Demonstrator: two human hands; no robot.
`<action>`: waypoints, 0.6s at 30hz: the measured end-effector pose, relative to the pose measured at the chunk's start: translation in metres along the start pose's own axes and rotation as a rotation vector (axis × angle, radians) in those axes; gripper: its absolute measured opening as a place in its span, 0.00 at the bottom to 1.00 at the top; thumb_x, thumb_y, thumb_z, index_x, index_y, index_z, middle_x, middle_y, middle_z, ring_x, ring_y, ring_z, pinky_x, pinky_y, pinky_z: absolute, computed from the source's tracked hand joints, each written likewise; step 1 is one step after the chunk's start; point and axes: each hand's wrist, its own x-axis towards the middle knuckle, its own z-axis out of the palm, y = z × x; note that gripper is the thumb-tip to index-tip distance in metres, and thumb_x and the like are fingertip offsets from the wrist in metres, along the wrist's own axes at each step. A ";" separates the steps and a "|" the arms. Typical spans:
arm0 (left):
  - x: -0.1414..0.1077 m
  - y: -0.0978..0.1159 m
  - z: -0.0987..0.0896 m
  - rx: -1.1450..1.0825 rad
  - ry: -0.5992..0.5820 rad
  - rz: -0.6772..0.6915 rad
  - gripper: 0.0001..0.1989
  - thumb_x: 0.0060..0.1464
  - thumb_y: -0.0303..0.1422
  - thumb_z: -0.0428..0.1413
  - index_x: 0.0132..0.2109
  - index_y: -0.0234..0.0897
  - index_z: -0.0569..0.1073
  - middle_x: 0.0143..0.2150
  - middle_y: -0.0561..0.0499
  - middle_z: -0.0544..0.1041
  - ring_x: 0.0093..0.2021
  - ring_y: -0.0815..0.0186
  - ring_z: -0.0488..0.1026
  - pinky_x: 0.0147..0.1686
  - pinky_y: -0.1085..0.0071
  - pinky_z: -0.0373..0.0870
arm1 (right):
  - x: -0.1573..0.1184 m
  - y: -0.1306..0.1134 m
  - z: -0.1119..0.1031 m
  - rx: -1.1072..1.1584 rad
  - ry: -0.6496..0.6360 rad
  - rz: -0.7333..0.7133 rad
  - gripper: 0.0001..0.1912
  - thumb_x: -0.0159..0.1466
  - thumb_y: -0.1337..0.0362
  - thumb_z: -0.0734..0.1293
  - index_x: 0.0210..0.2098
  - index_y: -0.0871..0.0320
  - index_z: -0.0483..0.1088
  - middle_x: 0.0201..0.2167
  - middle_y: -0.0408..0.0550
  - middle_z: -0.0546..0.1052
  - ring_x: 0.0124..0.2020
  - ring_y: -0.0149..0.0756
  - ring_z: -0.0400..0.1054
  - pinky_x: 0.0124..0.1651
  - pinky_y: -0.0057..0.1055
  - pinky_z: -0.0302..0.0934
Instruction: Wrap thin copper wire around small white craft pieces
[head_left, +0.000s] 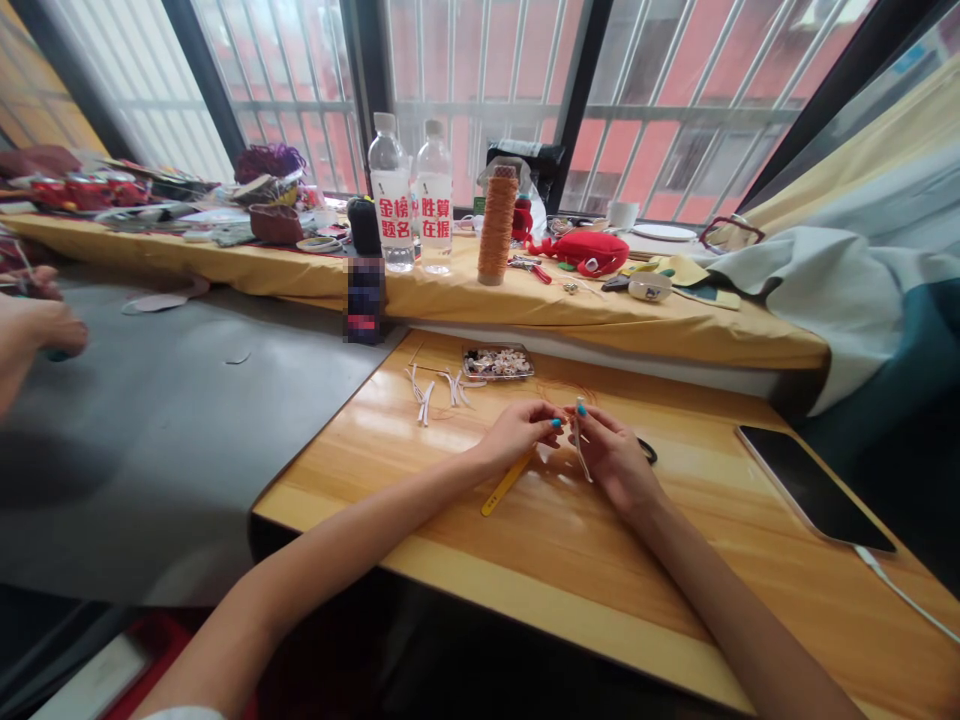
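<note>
My left hand (523,432) is closed in a pinch, with a bit of orange thread (566,416) at its fingertips. Close beside it, my right hand (616,455) pinches a thin white strip (583,455) that hangs down between the hands. Under my left hand lies a flat yellow tool (507,485) with small print at its near end; its far end is hidden. A black ring-shaped item (647,452) shows partly behind my right hand. Several white strips (424,400) lie on the wooden table (420,480), left of a clear box (499,363) of small pieces.
A phone (817,490) with a white cable (904,595) lies at the right. On the yellow-covered ledge behind stand two water bottles (435,200), an orange thread spool (498,225) and a red pouch (589,250). Another person's hand (37,330) is over the grey table (187,400) at left.
</note>
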 end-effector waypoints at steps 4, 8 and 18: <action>-0.002 0.000 0.002 -0.016 -0.001 0.005 0.13 0.37 0.36 0.58 0.27 0.30 0.65 0.25 0.55 0.65 0.27 0.74 0.64 0.31 0.71 0.65 | 0.000 -0.001 0.000 -0.011 -0.004 0.014 0.06 0.49 0.61 0.68 0.28 0.54 0.73 0.27 0.40 0.74 0.27 0.25 0.64 0.33 0.23 0.58; -0.003 0.000 0.004 -0.041 -0.011 -0.012 0.15 0.36 0.37 0.59 0.26 0.30 0.64 0.25 0.55 0.64 0.26 0.74 0.64 0.32 0.71 0.65 | -0.002 -0.003 0.002 -0.036 0.003 0.032 0.07 0.48 0.60 0.68 0.28 0.53 0.73 0.27 0.41 0.74 0.27 0.26 0.64 0.33 0.24 0.58; 0.000 -0.001 0.002 0.026 -0.038 0.002 0.17 0.37 0.40 0.58 0.26 0.30 0.63 0.25 0.55 0.62 0.26 0.74 0.63 0.32 0.71 0.64 | -0.003 -0.003 0.003 -0.028 -0.026 0.055 0.07 0.49 0.62 0.67 0.29 0.52 0.73 0.26 0.40 0.74 0.28 0.27 0.66 0.33 0.24 0.58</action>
